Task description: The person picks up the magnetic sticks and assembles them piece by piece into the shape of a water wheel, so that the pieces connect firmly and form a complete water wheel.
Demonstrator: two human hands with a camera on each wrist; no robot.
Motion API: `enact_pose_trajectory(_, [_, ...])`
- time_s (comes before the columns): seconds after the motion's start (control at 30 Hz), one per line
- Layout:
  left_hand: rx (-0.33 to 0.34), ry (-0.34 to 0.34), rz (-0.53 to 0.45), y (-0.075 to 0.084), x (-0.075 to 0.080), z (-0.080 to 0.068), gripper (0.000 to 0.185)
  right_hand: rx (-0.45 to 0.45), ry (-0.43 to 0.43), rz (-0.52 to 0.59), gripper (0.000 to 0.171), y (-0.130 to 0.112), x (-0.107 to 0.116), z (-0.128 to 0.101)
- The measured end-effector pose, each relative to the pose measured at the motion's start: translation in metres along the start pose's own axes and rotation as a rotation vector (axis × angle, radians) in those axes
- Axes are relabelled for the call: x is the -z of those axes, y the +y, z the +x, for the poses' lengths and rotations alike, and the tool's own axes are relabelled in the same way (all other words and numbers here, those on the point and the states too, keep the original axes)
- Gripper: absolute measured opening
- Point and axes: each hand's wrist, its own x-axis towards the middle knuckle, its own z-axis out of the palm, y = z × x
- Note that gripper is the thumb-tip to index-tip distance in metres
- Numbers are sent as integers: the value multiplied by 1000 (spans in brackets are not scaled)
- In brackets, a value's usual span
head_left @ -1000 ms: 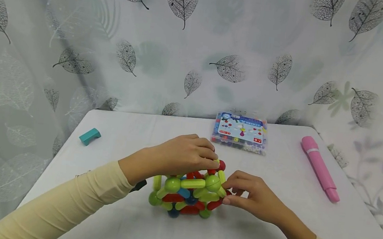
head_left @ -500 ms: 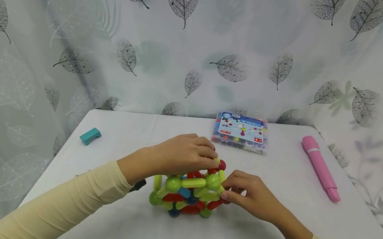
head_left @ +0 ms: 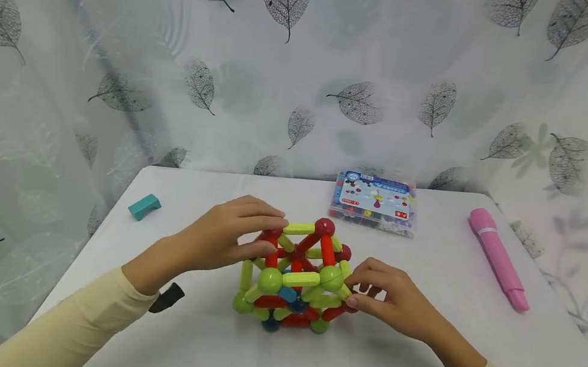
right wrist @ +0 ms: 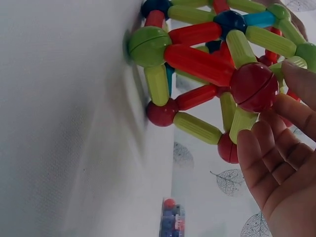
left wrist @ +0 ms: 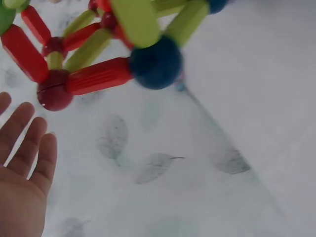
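In the head view, a toy model of colored balls and magnetic sticks (head_left: 300, 279) stands on the white table, its upper ring of red and yellow-green sticks in sight. At the model's upper left is my left hand (head_left: 229, 230), fingers extended by a red corner ball. From the left wrist view, the fingers (left wrist: 44, 163) look straight and spread just below a red ball (left wrist: 55, 91). My right hand (head_left: 390, 294) pinches a yellow-green stick on the model's right side between thumb and fingers. The right wrist view shows these fingers behind a large red ball (right wrist: 254, 88).
Toward the table's back edge lies a clear plastic box (head_left: 373, 201) of small colored pieces with a printed label. A pink, thick pen-shaped object (head_left: 498, 258) lies at the right, and a small teal arched block (head_left: 144, 206) at the left.
My left hand has moved left off the model's top, uncovering red balls and sticks there. The right hand stays at the right side, and the view has shifted slightly.
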Motion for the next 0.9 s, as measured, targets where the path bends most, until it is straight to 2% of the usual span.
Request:
enact_pose_trajectory(0.17, [254, -6, -141, -1, -3, -42, 59, -24, 34, -17, 33, 0, 3, 1])
enact_pose_trajectory(0.27, [355, -11, -179, -1, -10, -62, 76, -51, 50, -32, 50, 1, 5, 2])
enact_pose_trajectory(0.33, [386, -22, -200, 0, -16, -72, 90, -74, 34, -39, 66, 2, 6, 3])
enact_pose_trajectory(0.43, [416, -53, -232, 3, -28, -83, 109, -129, -32, -15, 92, 4, 8, 4])
enact_pose_trajectory(0.53, [461, -92, -255, 6, -41, -89, 121, -206, -112, 28, 107, 5, 8, 5])
enact_pose_trajectory(0.67, [505, -131, -290, 10, -55, -94, 127, -257, -172, 67, 112, 8, 7, 5])
enact_pose_trajectory(0.9, [493, -123, -290, 9, -60, -95, 123, -212, -192, 55, 111, 13, 6, 7])
